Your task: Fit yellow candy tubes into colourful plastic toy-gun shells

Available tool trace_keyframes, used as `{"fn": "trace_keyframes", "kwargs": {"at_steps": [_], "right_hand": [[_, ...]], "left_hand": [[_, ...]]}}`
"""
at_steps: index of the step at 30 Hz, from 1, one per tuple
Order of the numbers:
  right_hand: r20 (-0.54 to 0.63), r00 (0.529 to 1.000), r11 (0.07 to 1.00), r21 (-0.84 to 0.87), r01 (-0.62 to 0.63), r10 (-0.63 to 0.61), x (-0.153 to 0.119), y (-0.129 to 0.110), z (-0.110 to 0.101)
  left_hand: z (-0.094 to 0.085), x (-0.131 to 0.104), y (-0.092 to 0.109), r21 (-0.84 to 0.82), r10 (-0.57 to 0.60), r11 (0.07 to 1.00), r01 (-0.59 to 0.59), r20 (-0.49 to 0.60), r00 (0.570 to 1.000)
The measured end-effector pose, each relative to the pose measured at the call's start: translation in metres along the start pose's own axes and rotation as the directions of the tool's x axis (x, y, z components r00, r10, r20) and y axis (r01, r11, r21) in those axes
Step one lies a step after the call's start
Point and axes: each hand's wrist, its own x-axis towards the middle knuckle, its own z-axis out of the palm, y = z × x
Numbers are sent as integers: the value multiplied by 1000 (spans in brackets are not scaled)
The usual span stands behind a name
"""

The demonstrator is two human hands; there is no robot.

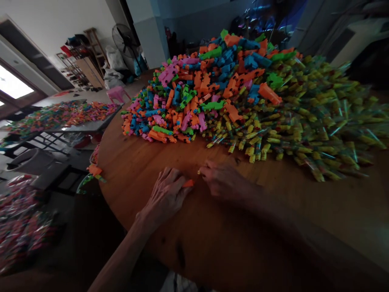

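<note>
My left hand is closed above the wooden table, with an orange plastic toy piece sticking out between thumb and fingers. Most of that piece is hidden by the hand. Just to the right, my right hand is closed in a pinch, and a small yellow tip shows at its fingertips. The rest of the yellow thing is hidden. A narrow gap separates the two hands. Beyond them lies a heap of orange, blue, green and pink plastic toy pieces, and beside it a heap of yellow-ended sticks in clear wrapping.
The round wooden table has its curved edge at my left. Past it stand a second table covered with coloured pieces, a pink stool and a standing fan. Shiny wrapped packs lie low at the left.
</note>
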Motion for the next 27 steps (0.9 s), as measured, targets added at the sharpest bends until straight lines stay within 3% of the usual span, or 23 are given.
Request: {"fn": "trace_keyframes", "kwargs": {"at_steps": [7,18,27], "right_hand": [[-41,997,976,206,77,-70,-10,-1,2],[77,995,978,202,54,-70,-9,-11,-7],[93,990,973,213,86,-108,-7,-7,-8]], "left_hand": [[5,3,-6,-92,53,994,-56,-35,998],[5,4,-3,-155,118,980,-128,-74,990],[6,1,-4,-139,148,978,-155,-62,987]]}}
